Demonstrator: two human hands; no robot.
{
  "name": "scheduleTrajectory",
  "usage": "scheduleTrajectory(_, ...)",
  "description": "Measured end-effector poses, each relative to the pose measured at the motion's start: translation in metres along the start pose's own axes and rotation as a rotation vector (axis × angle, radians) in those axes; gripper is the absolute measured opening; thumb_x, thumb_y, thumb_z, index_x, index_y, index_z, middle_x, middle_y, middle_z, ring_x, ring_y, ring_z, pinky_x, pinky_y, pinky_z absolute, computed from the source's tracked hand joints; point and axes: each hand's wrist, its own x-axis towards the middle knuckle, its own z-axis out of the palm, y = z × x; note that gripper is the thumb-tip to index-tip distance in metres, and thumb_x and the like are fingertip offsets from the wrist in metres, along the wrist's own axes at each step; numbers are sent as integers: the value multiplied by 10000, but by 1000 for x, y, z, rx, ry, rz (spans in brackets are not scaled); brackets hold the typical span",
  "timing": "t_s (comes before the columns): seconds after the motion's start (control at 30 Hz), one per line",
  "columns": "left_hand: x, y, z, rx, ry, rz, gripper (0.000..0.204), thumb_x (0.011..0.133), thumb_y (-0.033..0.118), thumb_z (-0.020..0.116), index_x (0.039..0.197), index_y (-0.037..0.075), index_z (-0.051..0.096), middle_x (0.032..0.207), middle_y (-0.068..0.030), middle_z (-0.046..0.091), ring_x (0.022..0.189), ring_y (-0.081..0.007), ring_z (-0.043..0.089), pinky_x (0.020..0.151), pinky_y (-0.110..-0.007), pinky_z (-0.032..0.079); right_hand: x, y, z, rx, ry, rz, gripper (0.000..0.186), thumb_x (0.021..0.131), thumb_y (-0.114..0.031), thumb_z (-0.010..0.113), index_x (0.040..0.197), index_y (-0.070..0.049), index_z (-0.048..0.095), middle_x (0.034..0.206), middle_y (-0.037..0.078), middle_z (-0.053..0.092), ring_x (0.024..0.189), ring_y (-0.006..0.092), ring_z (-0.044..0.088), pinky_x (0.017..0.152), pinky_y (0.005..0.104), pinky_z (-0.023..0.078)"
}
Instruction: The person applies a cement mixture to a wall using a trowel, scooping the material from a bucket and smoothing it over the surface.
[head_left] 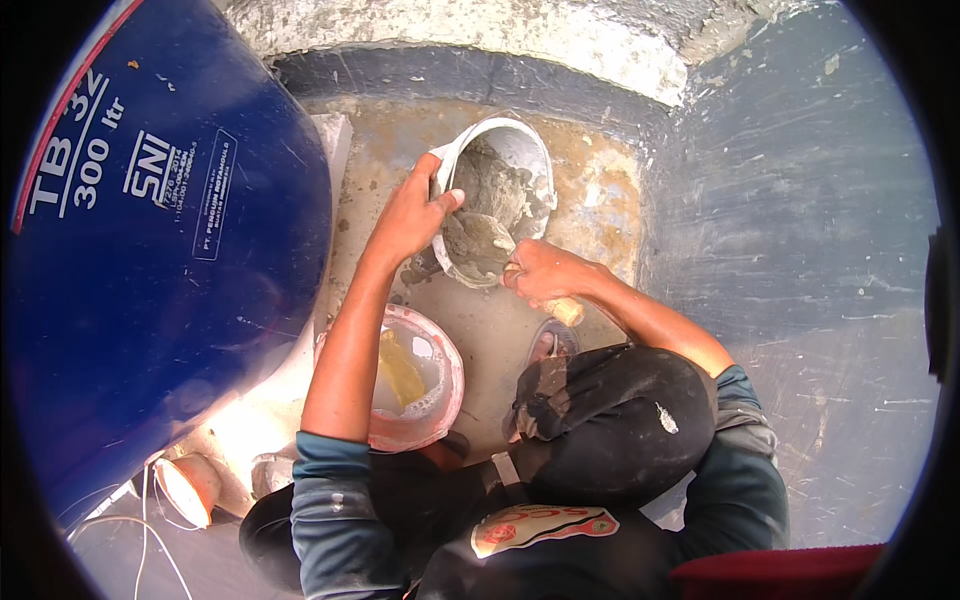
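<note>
A white bucket (525, 147) stands tilted on the floor ahead of me, with wet grey mortar (487, 185) inside. My left hand (405, 215) grips its left rim, thumb on the inner side and fingers around the outside. In my right hand (548, 273), at the bucket's near right edge, is a trowel (566, 311) held by its wooden handle. The trowel's blade reaches into the bucket and is coated with mortar, so its outline is hard to make out.
Left of me looms a large blue tank (170, 300). A pink bucket (456, 355) with cloudy water and a yellow piece (400, 372) stands near my left forearm. An orange bowl (190, 488) and white cables (144, 540) lie lower left. A grey wall (790, 250) bounds the right side.
</note>
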Motion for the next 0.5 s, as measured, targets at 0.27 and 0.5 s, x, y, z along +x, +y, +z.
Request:
scheduleTrajectory(0.27, 3, -2, -4, -11, -79, -29, 332, 921, 143, 674, 1199, 30, 530, 1063, -104, 619, 1011, -204, 566, 926, -357, 442, 2, 42, -20, -76, 58, -12, 279, 934, -192, 627, 944, 84, 658, 854, 208, 678, 688, 295, 695, 587, 435, 549)
scheduleTrajectory(0.5, -1, -9, 6, -3, -66, 51, 392, 917, 152, 682, 1252, 24, 524, 1205, -145, 631, 1148, -253, 567, 1049, -377, 387, 19, 12, -36, -620, 387, -49, 214, 890, -106, 585, 965, 61, 695, 970, 315, 691, 951, 433, 702, 809, 490, 566)
